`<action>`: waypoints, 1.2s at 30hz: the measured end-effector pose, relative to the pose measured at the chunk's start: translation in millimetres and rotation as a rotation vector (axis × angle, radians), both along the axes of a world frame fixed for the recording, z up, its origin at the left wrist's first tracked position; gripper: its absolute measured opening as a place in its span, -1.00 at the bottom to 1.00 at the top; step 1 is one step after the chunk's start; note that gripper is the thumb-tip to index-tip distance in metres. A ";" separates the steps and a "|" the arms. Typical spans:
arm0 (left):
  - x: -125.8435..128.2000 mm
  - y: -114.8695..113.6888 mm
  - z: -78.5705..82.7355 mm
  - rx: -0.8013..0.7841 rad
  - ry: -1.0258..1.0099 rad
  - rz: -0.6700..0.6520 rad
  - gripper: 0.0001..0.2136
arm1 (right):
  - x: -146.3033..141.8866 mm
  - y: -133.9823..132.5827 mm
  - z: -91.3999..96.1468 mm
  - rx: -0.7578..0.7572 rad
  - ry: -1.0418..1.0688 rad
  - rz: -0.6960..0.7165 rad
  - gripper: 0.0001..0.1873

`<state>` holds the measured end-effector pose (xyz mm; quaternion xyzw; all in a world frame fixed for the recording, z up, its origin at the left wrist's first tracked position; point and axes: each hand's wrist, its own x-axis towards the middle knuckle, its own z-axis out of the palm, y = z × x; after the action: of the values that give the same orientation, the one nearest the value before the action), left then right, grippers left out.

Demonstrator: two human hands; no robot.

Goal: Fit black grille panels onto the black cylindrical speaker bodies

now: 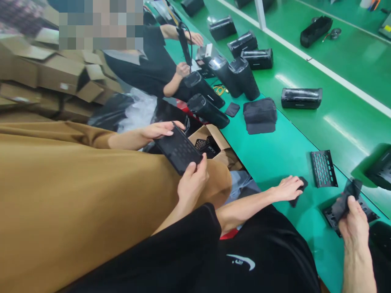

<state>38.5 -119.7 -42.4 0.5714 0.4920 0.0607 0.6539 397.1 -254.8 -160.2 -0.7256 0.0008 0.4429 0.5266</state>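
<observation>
My left hand [290, 189] is palm down, its fingers curled over a small dark pad [302, 187] on the green table; the thumb is hidden. My right hand [354, 219] grips a thin, bent piece of black sheet [350, 199] between thumb and fingers. Under that sheet, a black perforated plate [368, 209] lies on the table, partly covered. A second perforated plate [324, 169], with rows of slots, lies between and beyond my hands.
To my left, a person in brown holds a black perforated panel [180, 150] above an open carton [214, 134]. Black sheets [259, 116] are stacked on the table. Several black speaker-like housings [302, 98] stand or lie farther off. Another person works at the far end.
</observation>
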 end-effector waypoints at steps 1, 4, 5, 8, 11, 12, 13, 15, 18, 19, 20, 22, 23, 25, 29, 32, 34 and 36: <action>23.0 -1.8 -11.2 0.004 -0.012 -0.024 -0.60 | -5.3 -1.4 -1.4 0.000 0.017 0.034 -0.28; 85.6 -11.9 -46.3 0.013 -0.043 -0.084 -0.59 | -24.5 -4.9 -6.4 -0.006 0.042 0.149 -0.34; 102.1 -15.7 -56.8 0.016 -0.050 -0.103 -0.58 | -29.9 -5.6 -8.1 -0.008 0.041 0.180 -0.35; 136.3 -22.8 -84.1 0.023 -0.062 -0.155 -0.58 | -39.3 -7.2 -12.4 -0.010 0.027 0.228 -0.35; 152.1 -21.6 -110.6 0.020 -0.057 -0.220 -0.67 | -38.4 -12.8 -14.6 -0.038 0.034 0.229 -0.32; 154.7 -20.2 -120.4 0.073 -0.018 -0.228 -0.70 | -36.8 -16.2 -15.1 -0.058 0.035 0.220 -0.31; 156.2 -19.0 -130.5 0.164 0.044 -0.232 -0.73 | -34.9 -20.4 -15.5 -0.080 0.031 0.207 -0.29; 156.5 -18.7 -150.2 0.418 0.185 -0.271 -0.74 | -31.4 -29.8 -16.3 -0.122 0.015 0.183 -0.26; 149.7 -27.5 -171.1 0.605 0.289 -0.502 -0.70 | -27.2 -42.7 -16.5 -0.162 -0.011 0.192 -0.24; 146.1 -32.9 -174.5 0.580 0.293 -0.593 -0.71 | -26.0 -45.9 -16.0 -0.171 -0.024 0.204 -0.24; 142.1 -38.9 -176.0 0.536 0.296 -0.661 -0.71 | -24.8 -48.3 -15.2 -0.178 -0.036 0.221 -0.25; 134.9 -50.5 -174.3 0.442 0.297 -0.727 -0.69 | -22.6 -51.0 -12.8 -0.184 -0.055 0.264 -0.24; 132.5 -54.7 -171.6 0.416 0.302 -0.741 -0.66 | -21.7 -51.2 -11.3 -0.185 -0.057 0.287 -0.22; 131.3 -57.6 -164.5 0.365 0.310 -0.665 -0.59 | -20.7 -49.2 -8.5 -0.191 -0.078 0.389 -0.18; 140.3 -43.3 -152.4 -0.105 0.019 -0.212 -0.58 | -22.8 -37.8 -7.3 -0.129 -0.111 0.752 -0.19; 143.3 -26.6 -148.0 -0.280 -0.154 -0.138 -0.67 | -24.5 -29.4 -9.6 -0.125 -0.055 0.769 -0.10; 141.2 -17.2 -146.4 -0.182 -0.144 -0.111 -0.78 | -23.4 -26.6 -10.7 -0.160 0.004 0.648 -0.01; 139.2 -7.8 -145.9 -0.091 -0.144 -0.080 -0.83 | -20.9 -25.0 -11.2 -0.160 0.054 0.502 0.00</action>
<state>177.7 -127.6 -188.3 0.5545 0.4228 0.0533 0.7148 376.1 -279.8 -171.4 -0.7305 -0.1299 0.5773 0.3409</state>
